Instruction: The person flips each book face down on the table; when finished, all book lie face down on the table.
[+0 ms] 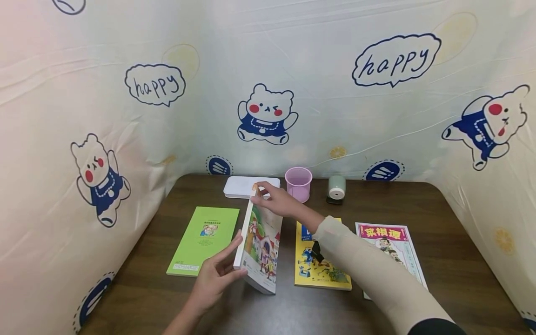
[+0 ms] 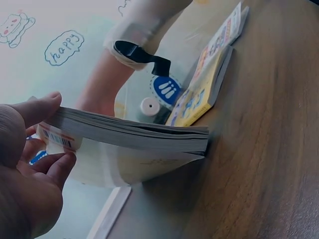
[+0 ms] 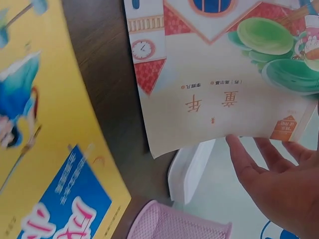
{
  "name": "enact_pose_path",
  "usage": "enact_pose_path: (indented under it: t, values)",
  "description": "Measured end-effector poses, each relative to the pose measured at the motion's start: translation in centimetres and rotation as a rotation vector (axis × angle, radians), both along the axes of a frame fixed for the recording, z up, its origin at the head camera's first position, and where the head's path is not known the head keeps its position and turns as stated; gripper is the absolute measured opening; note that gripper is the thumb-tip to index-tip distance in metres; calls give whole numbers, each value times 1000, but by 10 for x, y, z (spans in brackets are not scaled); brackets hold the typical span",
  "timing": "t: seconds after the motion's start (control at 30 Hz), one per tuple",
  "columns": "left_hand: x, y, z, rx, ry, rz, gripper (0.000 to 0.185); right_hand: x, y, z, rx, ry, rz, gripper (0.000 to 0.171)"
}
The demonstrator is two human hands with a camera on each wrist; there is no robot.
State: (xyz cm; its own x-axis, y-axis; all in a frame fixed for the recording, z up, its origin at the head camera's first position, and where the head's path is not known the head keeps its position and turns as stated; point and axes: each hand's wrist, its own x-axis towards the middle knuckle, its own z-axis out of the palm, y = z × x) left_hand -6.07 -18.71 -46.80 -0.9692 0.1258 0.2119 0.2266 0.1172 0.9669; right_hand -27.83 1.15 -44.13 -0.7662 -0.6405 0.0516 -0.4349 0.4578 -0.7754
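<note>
While tipped up on its right long edge on the dark wooden table (image 1: 377,302), shows as a thick softcover picture book (image 1: 261,242), with the illustrated cover facing right toward a yellow book (image 1: 320,265) and the raised edge leaning left toward a green book (image 1: 205,239). Runs lengthwise away from the person, with the near end low in the head view and the far end pointing toward a white box (image 1: 243,186) and a pink cup (image 1: 298,184) by the backdrop. Gripped at the near corner by the left hand (image 1: 215,274), thumb on one side of the page block and fingers on the other. Touched at the far top corner by the right hand (image 1: 276,200), fingers nearly straight behind the cover; impossible to tell whether the thumb pinches. Likely moderate in weight, with bendy covers and loose pages apt to fan or sag, gaping slightly in the left wrist view. Probably best taken across the whole page block near the corners or along the spine, not by the cover alone. Also present at far right: a red-titled magazine (image 1: 391,242)
</note>
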Motion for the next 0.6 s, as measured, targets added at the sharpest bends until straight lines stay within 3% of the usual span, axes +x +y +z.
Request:
enact_pose_path:
  t: [0.23,0.6]
  values:
    - [2,-6,5,-36,36,-3,74,3,-14,6,-34,-42,-13,68]
    - [4,-20,7,-45,174,-45,69,7,-29,12,-84,-102,-3,68]
